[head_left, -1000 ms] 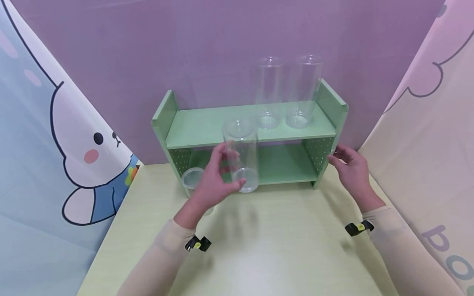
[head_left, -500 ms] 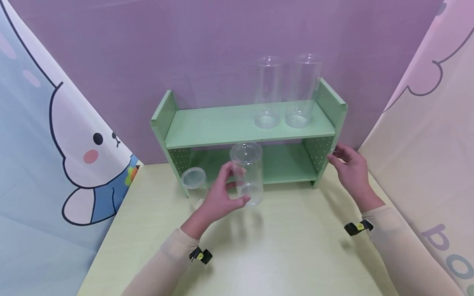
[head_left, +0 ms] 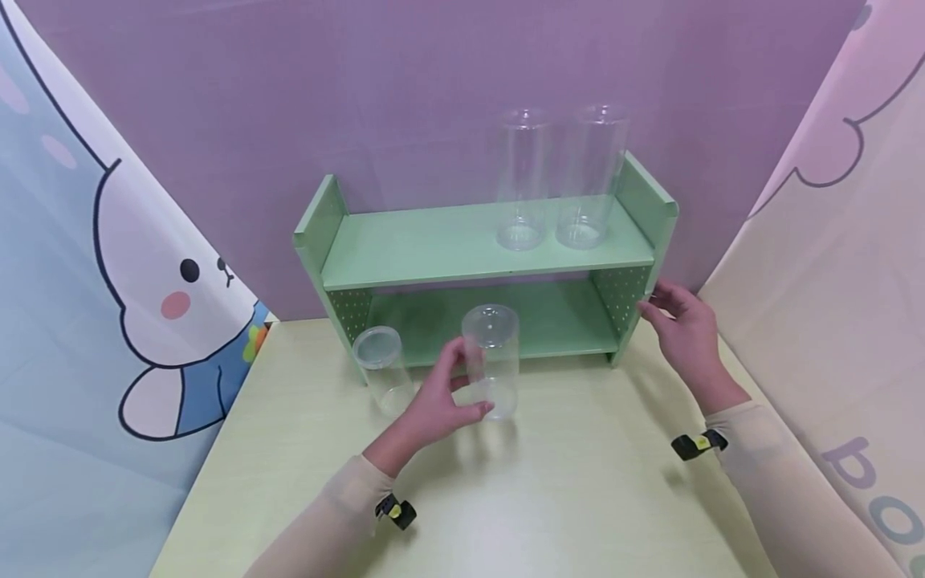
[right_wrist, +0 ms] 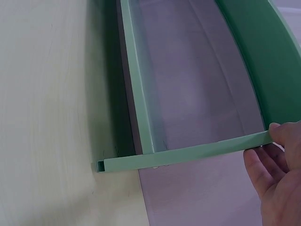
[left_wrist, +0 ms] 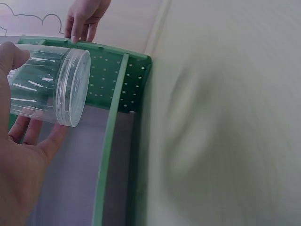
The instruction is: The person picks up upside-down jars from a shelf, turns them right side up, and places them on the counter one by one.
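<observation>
Purple backdrop [head_left: 433, 96] to rear, pale worktop [head_left: 564, 506] below; green two-tier shelf unit [head_left: 405, 249] stands on it. We find the L hand [head_left: 442, 405] gripping a clear cylindrical jar [head_left: 499, 361], thumb on one side, fingers on the other, jar approx. upright. Jar is in front of the lower tier; per L wrist view, its lower end is off the worktop. R hand [head_left: 682, 333] pinches the unit's R side panel [right_wrist: 197, 151], prob. to steady it. Two tall clear jars [head_left: 523, 181] stand on the upper tier, R half; a lidded jar [head_left: 381, 361] stands on the worktop near the unit's L front. Step in hand, we judge: carrying the jar, no set-down yet. Next move, in our opinion, calls for a level base, clearance from shelf edges & adj. jar, and full support before release.
</observation>
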`<action>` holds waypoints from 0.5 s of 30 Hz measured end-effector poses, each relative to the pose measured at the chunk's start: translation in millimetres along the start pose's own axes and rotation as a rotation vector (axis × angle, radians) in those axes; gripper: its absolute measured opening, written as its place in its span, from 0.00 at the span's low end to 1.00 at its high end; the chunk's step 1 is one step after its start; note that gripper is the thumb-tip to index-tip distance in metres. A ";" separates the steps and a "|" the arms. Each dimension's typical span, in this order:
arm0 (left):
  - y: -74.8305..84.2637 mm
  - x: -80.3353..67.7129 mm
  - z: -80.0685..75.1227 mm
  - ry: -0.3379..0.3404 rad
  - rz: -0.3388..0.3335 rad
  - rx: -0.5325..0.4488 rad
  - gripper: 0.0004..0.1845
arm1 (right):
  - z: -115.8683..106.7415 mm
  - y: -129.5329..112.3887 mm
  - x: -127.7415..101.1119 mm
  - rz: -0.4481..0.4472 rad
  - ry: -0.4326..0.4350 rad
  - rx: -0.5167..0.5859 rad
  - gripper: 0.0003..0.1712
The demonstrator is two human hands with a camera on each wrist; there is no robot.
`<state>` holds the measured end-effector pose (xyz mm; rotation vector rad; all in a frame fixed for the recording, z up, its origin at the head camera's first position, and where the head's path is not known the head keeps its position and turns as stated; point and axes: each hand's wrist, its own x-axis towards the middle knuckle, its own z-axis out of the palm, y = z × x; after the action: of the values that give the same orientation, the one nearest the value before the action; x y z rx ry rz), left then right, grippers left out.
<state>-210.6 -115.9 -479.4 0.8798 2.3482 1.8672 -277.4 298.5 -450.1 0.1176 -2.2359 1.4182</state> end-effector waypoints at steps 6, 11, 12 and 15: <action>-7.7 -2.3 2.5 0.000 -0.006 -0.011 0.51 | 1.3 -2.1 -1.0 -0.005 -0.003 0.009 0.24; -11.5 -2.3 2.2 -0.001 0.002 -0.032 0.51 | 0.3 -20.6 -6.2 -0.014 -0.007 0.027 0.23; -11.8 -2.5 2.1 -0.003 0.001 -0.036 0.51 | 0.1 -20.4 -6.6 -0.017 -0.004 0.023 0.24; -11.7 -3.2 2.8 -0.005 -0.008 -0.043 0.52 | -1.4 -14.3 -10.0 -0.018 0.042 0.000 0.24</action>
<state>-211.7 -116.3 -491.8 0.8678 2.2967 1.9023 -263.4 291.3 -442.2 0.1066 -2.1953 1.3977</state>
